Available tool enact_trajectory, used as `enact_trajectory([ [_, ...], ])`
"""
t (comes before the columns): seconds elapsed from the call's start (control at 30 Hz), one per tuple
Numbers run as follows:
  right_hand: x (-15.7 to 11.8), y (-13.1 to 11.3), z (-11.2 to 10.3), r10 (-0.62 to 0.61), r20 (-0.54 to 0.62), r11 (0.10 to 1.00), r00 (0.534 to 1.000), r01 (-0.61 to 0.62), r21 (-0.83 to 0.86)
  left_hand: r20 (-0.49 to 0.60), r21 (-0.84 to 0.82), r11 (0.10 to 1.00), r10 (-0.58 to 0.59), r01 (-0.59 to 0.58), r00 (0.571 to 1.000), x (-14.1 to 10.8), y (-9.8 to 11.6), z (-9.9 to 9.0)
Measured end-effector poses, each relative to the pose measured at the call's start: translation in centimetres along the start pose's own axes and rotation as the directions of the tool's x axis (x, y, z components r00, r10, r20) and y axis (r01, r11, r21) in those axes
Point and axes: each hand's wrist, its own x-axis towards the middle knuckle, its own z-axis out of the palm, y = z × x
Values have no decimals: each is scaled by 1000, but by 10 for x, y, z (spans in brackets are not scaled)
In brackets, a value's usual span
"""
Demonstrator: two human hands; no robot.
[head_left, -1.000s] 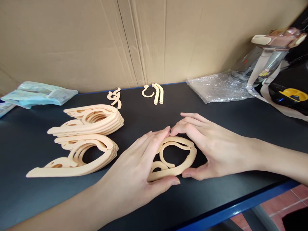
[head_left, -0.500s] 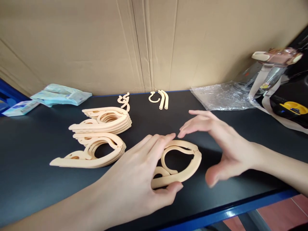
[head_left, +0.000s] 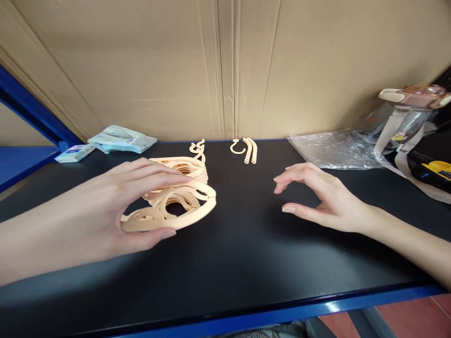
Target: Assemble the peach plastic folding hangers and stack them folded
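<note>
My left hand [head_left: 120,202] is closed on a cream folding clothes hanger [head_left: 199,213], fingers along its far side and thumb along the near edge. The hanger is folded into a loop and is over the front of the hanger stacks, partly covering them. Behind it, the rear stack of folded hangers [head_left: 197,164] shows past my fingers. My right hand [head_left: 320,202] hovers above the black tabletop to the right, fingers curved and apart from the thumb, holding nothing.
At the back edge lie a loose hook [head_left: 238,150], two curved strips [head_left: 251,151] and small hook pieces [head_left: 198,149]. Blue-white packets [head_left: 121,139] sit back left. Clear plastic film [head_left: 334,149] and a strapped bottle [head_left: 405,117] are at right, before a cardboard wall [head_left: 158,70].
My left hand has carried the folded hanger leftward from the middle of the table to the stacks. My right hand's thumb has come nearer its fingers. The view has shifted left.
</note>
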Motion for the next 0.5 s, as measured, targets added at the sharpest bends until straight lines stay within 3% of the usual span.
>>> enact_trajectory([
  [0.17,-1,-2,1,2,26,1000,1000,-2,-8,130,-11,993,-115,118,985,-5,-21,-2],
  [0.27,-2,-2,1,12,31,1000,999,-12,-3,188,1,997,-77,78,979,-7,-27,-2],
  [0.5,-1,-4,2,15,23,999,1000,-16,31,164,83,996,26,-40,986,-17,-25,3],
])
